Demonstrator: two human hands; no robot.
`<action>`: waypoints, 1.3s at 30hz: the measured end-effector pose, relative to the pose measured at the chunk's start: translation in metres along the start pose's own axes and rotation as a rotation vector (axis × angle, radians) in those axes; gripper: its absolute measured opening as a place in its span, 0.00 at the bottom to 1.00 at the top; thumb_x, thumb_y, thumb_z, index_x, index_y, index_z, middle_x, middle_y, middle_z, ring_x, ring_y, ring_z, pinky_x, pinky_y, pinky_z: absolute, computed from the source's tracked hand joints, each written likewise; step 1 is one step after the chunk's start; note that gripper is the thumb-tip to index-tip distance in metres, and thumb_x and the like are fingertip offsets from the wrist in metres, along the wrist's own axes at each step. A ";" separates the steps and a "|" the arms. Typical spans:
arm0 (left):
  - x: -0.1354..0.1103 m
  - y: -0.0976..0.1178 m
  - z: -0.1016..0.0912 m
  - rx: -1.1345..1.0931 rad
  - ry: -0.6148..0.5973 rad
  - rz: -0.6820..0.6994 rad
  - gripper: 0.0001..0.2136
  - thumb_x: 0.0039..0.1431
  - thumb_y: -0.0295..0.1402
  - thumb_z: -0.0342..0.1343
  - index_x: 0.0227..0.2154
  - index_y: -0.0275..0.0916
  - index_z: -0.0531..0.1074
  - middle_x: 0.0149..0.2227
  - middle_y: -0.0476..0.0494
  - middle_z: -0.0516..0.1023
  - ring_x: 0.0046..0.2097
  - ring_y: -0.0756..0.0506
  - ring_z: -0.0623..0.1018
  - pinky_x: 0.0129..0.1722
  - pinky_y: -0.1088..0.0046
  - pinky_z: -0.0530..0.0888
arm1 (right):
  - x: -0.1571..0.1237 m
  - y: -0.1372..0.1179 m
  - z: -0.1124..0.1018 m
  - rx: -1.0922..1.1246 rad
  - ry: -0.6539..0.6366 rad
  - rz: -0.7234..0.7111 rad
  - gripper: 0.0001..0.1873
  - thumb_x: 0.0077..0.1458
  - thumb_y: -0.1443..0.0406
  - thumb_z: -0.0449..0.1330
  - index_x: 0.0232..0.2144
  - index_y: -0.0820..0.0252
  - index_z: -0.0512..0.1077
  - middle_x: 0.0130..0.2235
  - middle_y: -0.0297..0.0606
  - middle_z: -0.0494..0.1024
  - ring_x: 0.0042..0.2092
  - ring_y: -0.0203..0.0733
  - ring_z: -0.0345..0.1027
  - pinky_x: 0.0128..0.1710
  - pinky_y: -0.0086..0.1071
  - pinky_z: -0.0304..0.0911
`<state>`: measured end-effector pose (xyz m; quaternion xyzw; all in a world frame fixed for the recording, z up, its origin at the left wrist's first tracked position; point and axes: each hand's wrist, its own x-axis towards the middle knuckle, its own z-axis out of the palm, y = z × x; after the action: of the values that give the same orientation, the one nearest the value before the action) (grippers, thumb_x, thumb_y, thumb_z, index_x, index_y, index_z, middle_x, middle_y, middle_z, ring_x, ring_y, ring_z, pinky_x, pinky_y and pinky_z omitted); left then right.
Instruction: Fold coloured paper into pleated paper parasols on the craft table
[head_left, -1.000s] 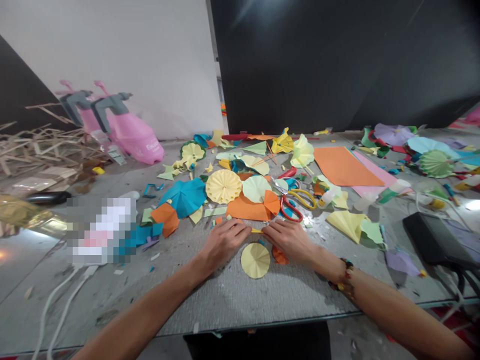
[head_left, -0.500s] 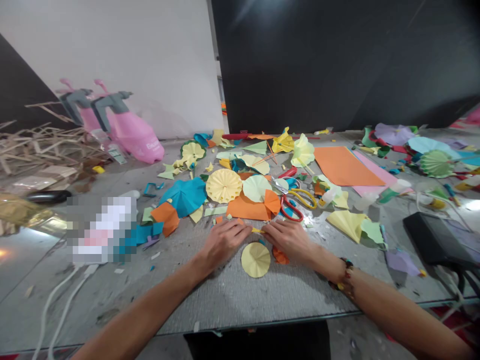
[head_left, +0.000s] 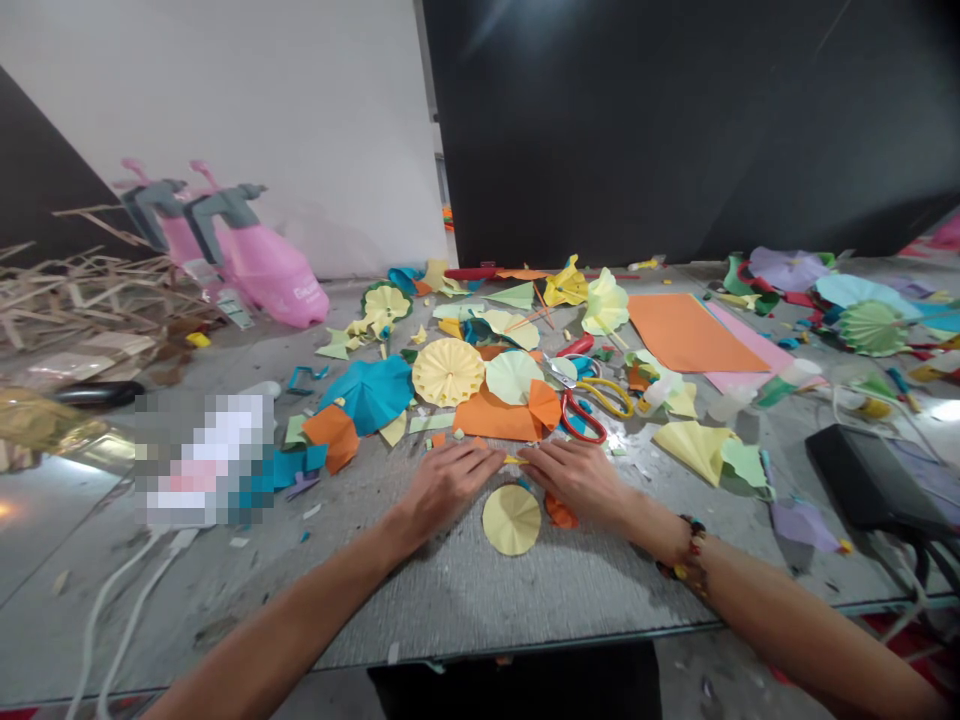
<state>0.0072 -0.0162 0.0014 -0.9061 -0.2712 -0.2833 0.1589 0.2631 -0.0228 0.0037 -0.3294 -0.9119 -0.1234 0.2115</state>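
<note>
My left hand [head_left: 448,482] and my right hand [head_left: 576,478] lie side by side on the grey table [head_left: 465,590], fingers pressed down on a thin folded yellow paper strip [head_left: 514,460] between them. Only a short piece of the strip shows between the fingertips. Just in front of my hands lies a pale yellow pleated paper circle [head_left: 511,519], with a small orange paper scrap [head_left: 559,512] partly under my right hand. A beaded bracelet [head_left: 688,558] is on my right wrist.
Red-and-yellow scissors [head_left: 589,404] lie just beyond my right hand among pleated paper circles, an orange sheet [head_left: 688,333] and coloured scraps. A pink spray bottle [head_left: 259,262] stands at the back left beside wooden sticks [head_left: 67,290]. A black device [head_left: 874,485] sits at the right; white cables [head_left: 120,610] trail at the left.
My hands have shifted only slightly along the yellow strip, fingertips drawing a little closer together. Nothing else has moved.
</note>
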 end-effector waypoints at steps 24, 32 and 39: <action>0.002 0.001 0.000 0.023 -0.011 0.005 0.11 0.72 0.27 0.52 0.52 0.34 0.75 0.40 0.42 0.85 0.41 0.45 0.84 0.41 0.70 0.77 | 0.001 0.000 -0.005 0.028 -0.032 -0.002 0.10 0.74 0.64 0.51 0.40 0.60 0.70 0.32 0.35 0.78 0.34 0.38 0.75 0.32 0.33 0.57; -0.002 -0.001 0.004 -0.020 -0.056 -0.015 0.14 0.73 0.28 0.50 0.58 0.34 0.72 0.41 0.39 0.85 0.44 0.43 0.84 0.43 0.69 0.79 | 0.001 0.000 -0.005 0.019 -0.044 0.001 0.09 0.73 0.65 0.52 0.44 0.60 0.72 0.34 0.37 0.79 0.35 0.40 0.75 0.33 0.33 0.60; 0.001 0.000 0.004 0.017 -0.054 -0.003 0.13 0.73 0.30 0.51 0.56 0.33 0.73 0.40 0.40 0.85 0.42 0.43 0.84 0.43 0.68 0.79 | 0.000 0.001 -0.003 0.029 -0.005 -0.015 0.09 0.74 0.64 0.52 0.42 0.59 0.71 0.32 0.33 0.79 0.34 0.39 0.76 0.32 0.33 0.59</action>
<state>0.0092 -0.0138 -0.0011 -0.9116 -0.2793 -0.2565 0.1589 0.2650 -0.0232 0.0064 -0.3199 -0.9165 -0.1109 0.2131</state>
